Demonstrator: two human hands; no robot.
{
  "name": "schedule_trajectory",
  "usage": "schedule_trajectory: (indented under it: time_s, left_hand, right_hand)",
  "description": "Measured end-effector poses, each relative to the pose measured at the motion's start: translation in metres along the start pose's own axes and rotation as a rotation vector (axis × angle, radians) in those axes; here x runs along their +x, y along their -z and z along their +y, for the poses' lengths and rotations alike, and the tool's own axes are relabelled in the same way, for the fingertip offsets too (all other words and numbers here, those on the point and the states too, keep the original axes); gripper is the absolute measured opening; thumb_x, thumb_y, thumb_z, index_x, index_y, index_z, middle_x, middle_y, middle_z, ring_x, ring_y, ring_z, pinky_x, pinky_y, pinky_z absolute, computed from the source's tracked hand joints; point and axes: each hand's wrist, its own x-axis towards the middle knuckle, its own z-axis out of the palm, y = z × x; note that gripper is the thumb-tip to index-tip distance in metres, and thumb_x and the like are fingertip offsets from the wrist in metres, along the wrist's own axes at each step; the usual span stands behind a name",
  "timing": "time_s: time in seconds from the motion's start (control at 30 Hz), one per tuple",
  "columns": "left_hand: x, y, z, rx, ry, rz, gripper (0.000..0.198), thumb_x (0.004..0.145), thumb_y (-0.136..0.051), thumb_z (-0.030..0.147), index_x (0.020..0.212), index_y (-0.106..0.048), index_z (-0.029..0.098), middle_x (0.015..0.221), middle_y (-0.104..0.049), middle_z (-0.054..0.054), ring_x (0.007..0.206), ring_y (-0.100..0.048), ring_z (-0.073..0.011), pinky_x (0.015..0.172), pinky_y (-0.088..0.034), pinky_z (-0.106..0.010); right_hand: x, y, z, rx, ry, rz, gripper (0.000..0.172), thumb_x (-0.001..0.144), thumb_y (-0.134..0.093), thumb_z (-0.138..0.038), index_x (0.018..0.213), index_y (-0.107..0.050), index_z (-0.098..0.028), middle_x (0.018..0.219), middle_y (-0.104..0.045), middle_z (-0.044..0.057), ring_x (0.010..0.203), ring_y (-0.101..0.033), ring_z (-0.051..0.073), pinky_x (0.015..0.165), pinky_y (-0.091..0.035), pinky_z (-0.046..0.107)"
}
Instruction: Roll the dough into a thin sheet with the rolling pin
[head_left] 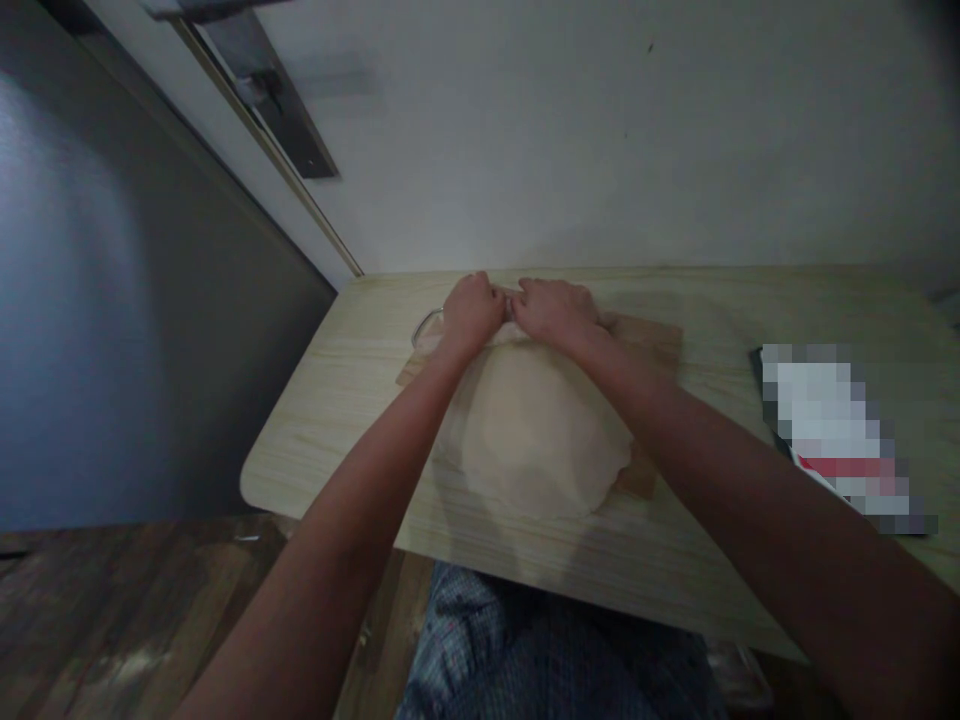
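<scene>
Head view: nearest are checked blue trousers [555,650], below the near edge of a pale wood-grain table [330,410], with a dark wooden floor [135,610] to the left. On the table, a thin, pale, dough-like sheet [544,430] lies spread between the two forearms, its rounded near edge short of the table's near edge. It overlaps a brown board [656,340], whose corners show to the left and right of it. Well to the right lies a flat dark-edged item [840,440], its face blurred into blocks.

The sheet's broad part is on the near side of the fingers; its far end runs up to them. There the left hand [474,312] and the right hand [559,308] sit side by side, fingers curled inward and nearly meeting. Whether they pinch the sheet or only press on it, I cannot tell. A metal loop [423,321] stands just left of the left hand. Beyond the table rises a pale wall [600,150], with a metal plate [262,85] at far left.
</scene>
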Motion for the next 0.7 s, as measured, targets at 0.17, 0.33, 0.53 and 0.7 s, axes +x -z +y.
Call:
schedule_trajectory:
  time_s: [0.17, 0.33, 0.53, 0.7]
  left_hand:
    - [0.0040, -0.0018, -0.0004, 0.021, -0.008, 0.005, 0.033, 0.078, -0.030, 0.022, 0.095, -0.056, 0.010, 0.095, -0.060, -0.013, 0.088, -0.055, -0.0216, 0.075, -0.042, -0.031]
    - [0.0041, -0.0007, 0.0005, 0.012, 0.001, -0.017, 0.034, 0.079, -0.029, 0.022, 0.097, -0.055, 0.010, 0.097, -0.059, -0.014, 0.089, -0.054, -0.0226, 0.075, -0.042, -0.032]
    - [0.0009, 0.0024, 0.0024, 0.006, 0.029, -0.018, 0.033, 0.079, -0.030, 0.022, 0.100, -0.054, 0.011, 0.098, -0.059, -0.014, 0.091, -0.054, -0.0219, 0.076, -0.041, -0.031]
    - [-0.0030, 0.0040, 0.0041, 0.005, 0.039, -0.020, 0.034, 0.081, -0.029, 0.024, 0.099, -0.055, 0.011, 0.098, -0.059, -0.013, 0.092, -0.053, -0.0219, 0.077, -0.041, -0.031]
  right_hand:
    - [0.0054, 0.0003, 0.0007, 0.009, -0.013, -0.021, 0.044, 0.082, -0.027, -0.038, 0.111, -0.052, -0.016, 0.103, -0.059, 0.014, 0.093, -0.054, 0.025, 0.074, -0.038, 0.036]
    - [0.0079, -0.0012, 0.0006, 0.014, -0.014, -0.042, 0.046, 0.082, -0.025, -0.037, 0.105, -0.058, -0.016, 0.102, -0.060, 0.014, 0.092, -0.054, 0.025, 0.074, -0.038, 0.037]
    - [0.0058, -0.0029, 0.0002, 0.007, -0.009, -0.026, 0.047, 0.082, -0.023, -0.037, 0.100, -0.061, -0.015, 0.099, -0.061, 0.014, 0.090, -0.055, 0.025, 0.073, -0.038, 0.037]
    - [0.0004, -0.0018, -0.0018, 0.001, -0.019, -0.003, 0.046, 0.084, -0.023, -0.036, 0.101, -0.060, -0.015, 0.098, -0.062, 0.014, 0.090, -0.055, 0.025, 0.073, -0.037, 0.036]
